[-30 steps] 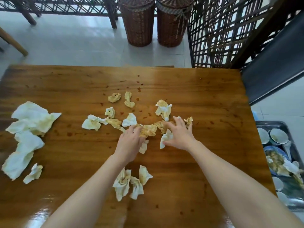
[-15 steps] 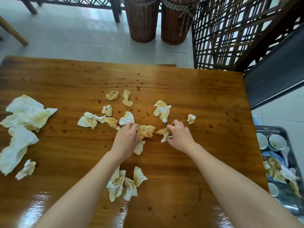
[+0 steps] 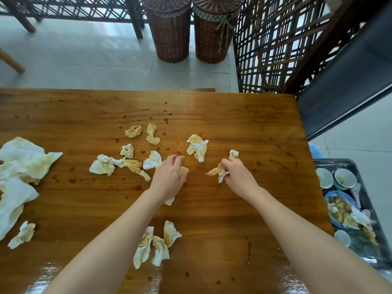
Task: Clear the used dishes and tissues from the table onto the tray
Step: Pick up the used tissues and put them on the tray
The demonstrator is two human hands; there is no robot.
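Both hands on soiled tissues at centre frame; loaded tray at the right edge.

The left hand (image 3: 169, 177) lies knuckles-up on the wooden table (image 3: 233, 124), fingers curled over a yellowed wad (image 3: 183, 170); a scrap shows below the wrist. The right hand (image 3: 238, 176), right of centre, clenches a bunched tissue (image 3: 217, 172), its ends protruding left of the fist and above the fingertips. Loose tissues lie on the table: a crumpled piece (image 3: 197, 147) above and between the hands, a cluster (image 3: 101, 167) left of centre, large sheets (image 3: 25, 158) at the left edge, and three pieces (image 3: 158, 245) between the forearms. The metal tray (image 3: 335, 161) sits off the table at lower right, holding bowls (image 3: 344, 177) and a blue plate (image 3: 328, 195) of scraps.
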